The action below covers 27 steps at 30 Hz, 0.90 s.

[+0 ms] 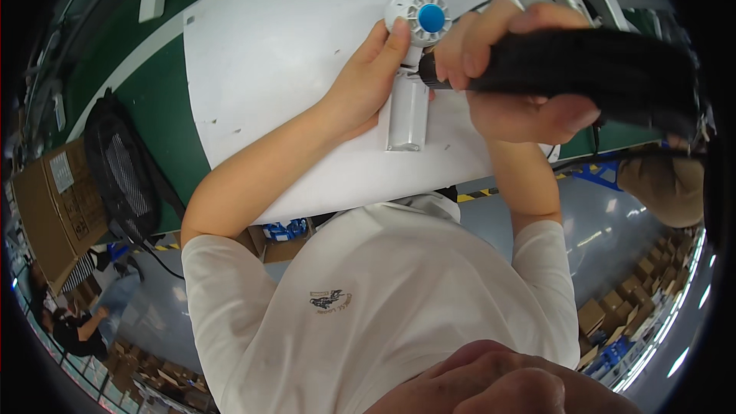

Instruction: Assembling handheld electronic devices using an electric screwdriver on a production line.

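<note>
The fan (407, 113) points away from me, my left hand (369, 83) curled round it; on its right, my right hand (500, 116) grips the tool (579, 69) sideways.

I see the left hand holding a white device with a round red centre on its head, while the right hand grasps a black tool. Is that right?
Not quite: the head view shows that the round centre is blue, not red. The left hand does hold the white device, and the right hand does grasp the black tool.
</note>
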Motion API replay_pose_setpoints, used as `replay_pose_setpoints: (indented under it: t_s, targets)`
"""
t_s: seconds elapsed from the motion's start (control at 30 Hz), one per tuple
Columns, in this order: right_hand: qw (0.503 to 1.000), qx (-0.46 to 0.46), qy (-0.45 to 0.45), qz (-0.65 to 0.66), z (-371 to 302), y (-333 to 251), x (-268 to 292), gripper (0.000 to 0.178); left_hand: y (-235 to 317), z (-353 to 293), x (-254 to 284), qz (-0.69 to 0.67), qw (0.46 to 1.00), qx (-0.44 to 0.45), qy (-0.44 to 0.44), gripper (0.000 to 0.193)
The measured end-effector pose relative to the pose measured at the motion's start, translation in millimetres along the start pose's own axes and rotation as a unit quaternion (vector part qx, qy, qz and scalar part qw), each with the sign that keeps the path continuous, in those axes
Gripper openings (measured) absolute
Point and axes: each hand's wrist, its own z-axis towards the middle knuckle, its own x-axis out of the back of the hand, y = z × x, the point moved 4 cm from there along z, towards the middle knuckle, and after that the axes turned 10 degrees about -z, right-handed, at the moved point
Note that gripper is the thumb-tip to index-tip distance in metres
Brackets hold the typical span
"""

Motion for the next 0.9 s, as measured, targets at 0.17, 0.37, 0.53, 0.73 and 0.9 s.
replay_pose_setpoints:
  t_s: [0.17, 0.37, 0.53, 0.73, 0.9]
  targets:
    - [0.976, 0.058, 0.095, -0.189, 10, -48, 41, 0.076, -1, 4, -8, -0.004, 1.000, 0.006, 0.018, 0.045]
    - [0.978, 0.060, 0.097, -0.175, 7, -58, 44, 0.077, 0, 4, -4, 0.007, 1.000, -0.003, 0.012, 0.045]
    - [0.998, 0.033, 0.035, -0.027, 4, -38, 18, 0.075, 0, 2, -4, 0.008, 1.000, -0.017, 0.013, 0.046]
    - [0.999, 0.033, 0.026, -0.006, -2, -10, 7, 0.071, -2, 3, -4, 0.020, 0.999, -0.029, 0.005, 0.045]
    - [0.999, 0.022, 0.000, 0.033, -1, 4, 3, 0.070, 0, 2, 0, 0.003, 1.000, -0.007, -0.001, 0.044]
